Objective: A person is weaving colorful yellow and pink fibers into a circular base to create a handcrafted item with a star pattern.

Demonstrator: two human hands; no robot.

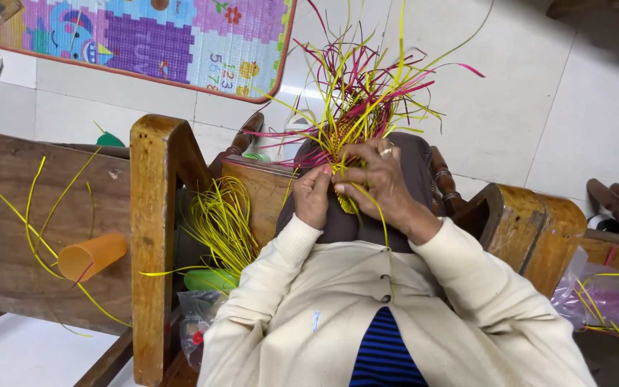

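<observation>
Seated in a wooden chair (153, 215), cream sleeves reaching forward over the lap. Left hand (312, 195) curled shut around the lower edge of a small woven piece (343, 154) of yellow and pink strips. Right hand (380, 180) folded over the same piece from the other side, fingers pressed on the weave, a ring showing; probably pinching a yellow strand, though too small to confirm. Loose strip ends (367, 86) fanning up and away from both hands. Bundle of yellow strips (223, 226) beside the left arm. Orange cup (92, 256) lying well apart, further left.
</observation>
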